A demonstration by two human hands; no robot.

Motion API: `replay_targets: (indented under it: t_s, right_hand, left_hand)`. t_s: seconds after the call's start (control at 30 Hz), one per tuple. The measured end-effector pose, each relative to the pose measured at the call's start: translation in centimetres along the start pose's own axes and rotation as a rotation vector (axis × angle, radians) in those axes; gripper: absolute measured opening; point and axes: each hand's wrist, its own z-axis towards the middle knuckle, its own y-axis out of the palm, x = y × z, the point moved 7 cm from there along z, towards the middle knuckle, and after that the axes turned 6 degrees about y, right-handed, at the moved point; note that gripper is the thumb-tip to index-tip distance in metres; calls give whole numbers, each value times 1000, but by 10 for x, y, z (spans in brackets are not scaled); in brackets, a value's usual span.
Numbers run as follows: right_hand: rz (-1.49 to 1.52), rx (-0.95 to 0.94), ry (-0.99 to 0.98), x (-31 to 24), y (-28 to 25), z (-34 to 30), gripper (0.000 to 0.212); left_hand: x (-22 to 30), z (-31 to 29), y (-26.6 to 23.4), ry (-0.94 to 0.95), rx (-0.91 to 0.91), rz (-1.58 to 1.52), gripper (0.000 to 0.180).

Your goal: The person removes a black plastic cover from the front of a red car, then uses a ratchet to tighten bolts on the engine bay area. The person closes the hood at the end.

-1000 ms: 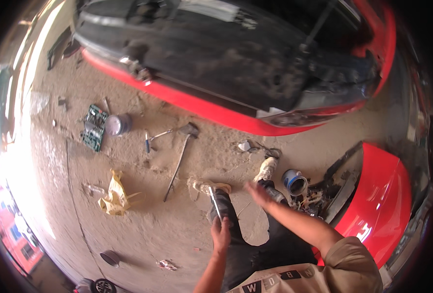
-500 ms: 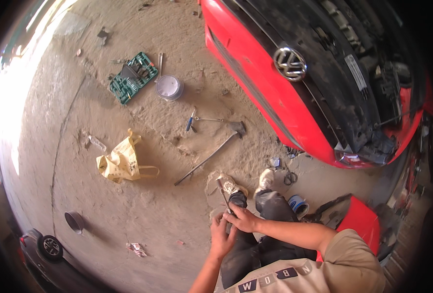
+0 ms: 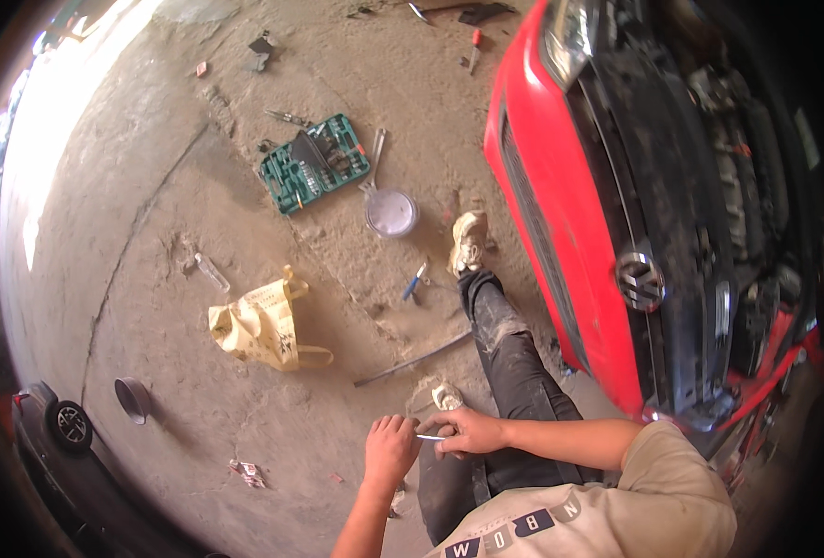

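Observation:
My left hand (image 3: 393, 448) and my right hand (image 3: 468, 432) meet in front of my body, above my thighs. A thin silver metal rod (image 3: 431, 438) bridges the gap between them, and only this short stretch shows. The right fingers pinch it from one side. On the other side, the curled left fingers close around its end. What kind of tool it belongs to is hidden by the hands.
A red car's front (image 3: 544, 205) stands at the right, hood up. Ahead lie a green socket-set case (image 3: 311, 167), a clear round bucket (image 3: 392, 214), a blue-handled tool (image 3: 415, 282) and a long dark handle (image 3: 412, 361). Leftward are a yellow bag (image 3: 256, 325) and dark ring (image 3: 133, 400).
My right leg has stepped forward toward the bucket, and the view has shifted with me. The tool between my hands has swung from pointing ahead to lying crosswise.

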Motion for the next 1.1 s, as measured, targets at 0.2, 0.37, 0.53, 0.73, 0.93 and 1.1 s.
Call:
replay_targets:
  t_s: [0.2, 0.37, 0.53, 0.73, 0.93, 1.1]
  right_hand:
    - [-144, 249, -136, -131, -150, 24, 35]
    - [-189, 678, -213, -196, -247, 22, 25]
    - [-65, 712, -18, -261, -301, 29, 22]
    - [55, 848, -96, -296, -326, 99, 22]
    - [367, 1043, -61, -268, -368, 189, 20]
    - [700, 1328, 3, -193, -415, 180, 21]
  left_hand:
    - [-54, 154, -45, -198, 39, -56, 16]
    - [-57, 283, -82, -109, -75, -105, 21]
    - [-90, 362, -98, 15, -155, -139, 27]
    - [-176, 420, -101, 120, -239, -87, 35]
    - [-276, 490, -46, 352, -252, -123, 33]
    - [-549, 447, -47, -419, -4, 266, 40]
